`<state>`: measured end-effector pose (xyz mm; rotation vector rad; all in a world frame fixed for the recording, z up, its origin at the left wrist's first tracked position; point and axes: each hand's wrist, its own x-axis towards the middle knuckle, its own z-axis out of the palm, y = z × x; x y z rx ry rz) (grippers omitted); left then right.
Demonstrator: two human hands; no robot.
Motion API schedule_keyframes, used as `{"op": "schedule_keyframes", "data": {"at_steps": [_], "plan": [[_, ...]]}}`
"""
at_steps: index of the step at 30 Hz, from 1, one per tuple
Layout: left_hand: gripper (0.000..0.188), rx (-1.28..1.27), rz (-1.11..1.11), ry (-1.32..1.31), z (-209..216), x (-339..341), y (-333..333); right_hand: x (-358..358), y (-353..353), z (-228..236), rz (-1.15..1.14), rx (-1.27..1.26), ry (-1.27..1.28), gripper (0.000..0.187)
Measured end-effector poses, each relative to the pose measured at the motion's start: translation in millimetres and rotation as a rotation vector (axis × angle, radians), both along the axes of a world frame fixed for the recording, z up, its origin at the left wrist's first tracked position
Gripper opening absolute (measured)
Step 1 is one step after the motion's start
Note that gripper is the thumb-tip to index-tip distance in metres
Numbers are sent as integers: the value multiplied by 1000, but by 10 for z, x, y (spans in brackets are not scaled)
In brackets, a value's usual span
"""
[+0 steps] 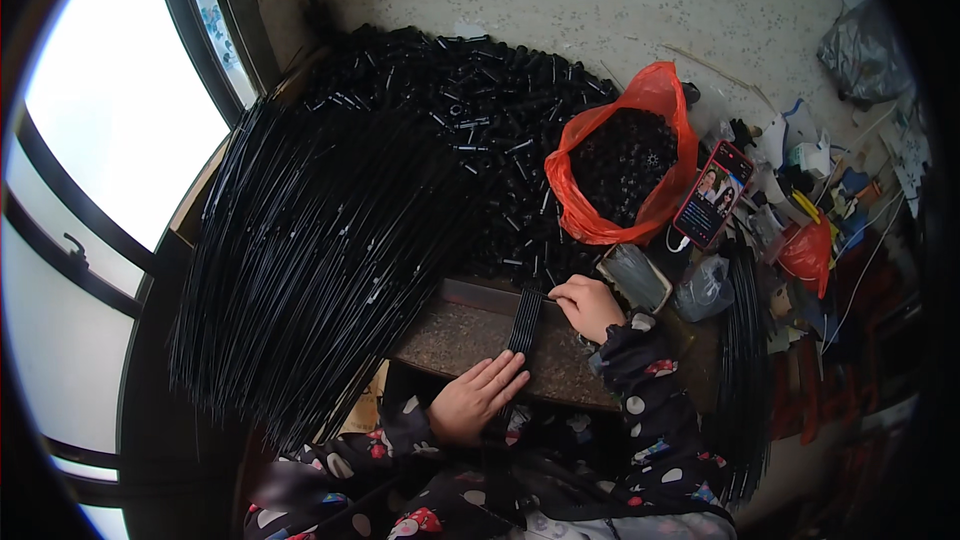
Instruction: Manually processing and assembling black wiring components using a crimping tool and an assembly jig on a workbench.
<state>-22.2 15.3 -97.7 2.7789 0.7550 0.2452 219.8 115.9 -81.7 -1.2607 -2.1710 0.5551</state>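
Observation:
A row of thin black rods point(523, 325) lies side by side on the brown work board point(445, 335) in front of me. My left hand point(478, 402) rests flat across the near part of this row, fingers stretched out and pressing on it. Beside the far end of the rods, my right hand point(590, 307) is closed in a pinch. A small dark piece shows at its fingertips, too small to name. A low dark metal strip point(478, 295) runs along the far edge of the board, and the rods' far ends reach it.
Many long black rods point(310, 250) are heaped at left, with more point(742, 370) at right. Behind lies a pile of short black tubular parts point(480, 130). A red plastic bag point(575, 205) holds small black pieces. A phone point(713, 195), a clear container point(636, 277) and clutter stand right.

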Motion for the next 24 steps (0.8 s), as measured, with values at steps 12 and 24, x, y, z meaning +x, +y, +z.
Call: {"op": "schedule_keyframes", "data": {"at_steps": [12, 24], "plan": [[90, -86, 17, -47, -10, -26, 32, 224, -277, -7, -70, 244, -216, 11], [90, 19, -5, -23, -30, -5, -28, 14, 13, -58, -167, -60, 83, 10]]}}
